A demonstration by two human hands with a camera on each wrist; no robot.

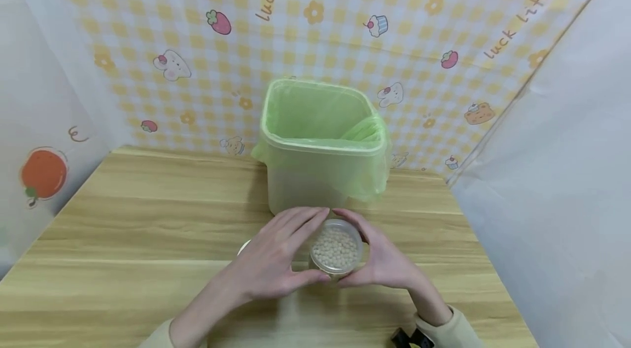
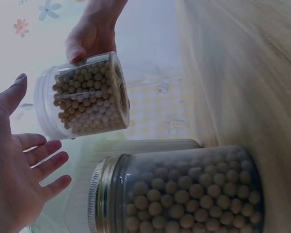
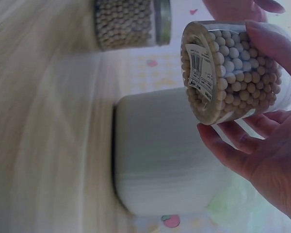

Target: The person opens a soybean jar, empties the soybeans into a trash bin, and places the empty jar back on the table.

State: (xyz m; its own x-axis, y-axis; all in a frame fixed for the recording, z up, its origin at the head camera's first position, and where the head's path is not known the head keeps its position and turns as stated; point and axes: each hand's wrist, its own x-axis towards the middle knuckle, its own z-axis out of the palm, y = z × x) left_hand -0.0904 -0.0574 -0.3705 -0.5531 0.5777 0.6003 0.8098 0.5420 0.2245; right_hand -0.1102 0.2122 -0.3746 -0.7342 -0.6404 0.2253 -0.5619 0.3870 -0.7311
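In front of the green-lined bin (image 1: 300, 181) and a little right of its middle, a clear jar (image 1: 337, 247) is held up off the wooden table (image 1: 148, 222). It is a short, wide cylinder with smooth see-through walls, packed with small round beads (image 3: 240, 68) of one even size, which look cream from above and a warmer tan through the side. A pale, translucent rim rings the top; whether a clear lid covers it, I cannot tell. The jar is slightly tilted, and its thick, rounded base shows a white label (image 3: 200, 70) printed with a barcode and small text too blurred to read. The right hand (image 1: 379, 260), in front of the bin's right side, grips the jar with thumb and fingers curved round its wall. The left hand (image 1: 273, 260), in front of the bin's left side, is cupped near the jar, thumb well away from the fingers and the fingertips spread, with a gap between palm and jar. Another jar (image 2: 184, 189), of similar beads under a ridged metallic lid (image 2: 104, 194), stands in front of the bin toward its left.
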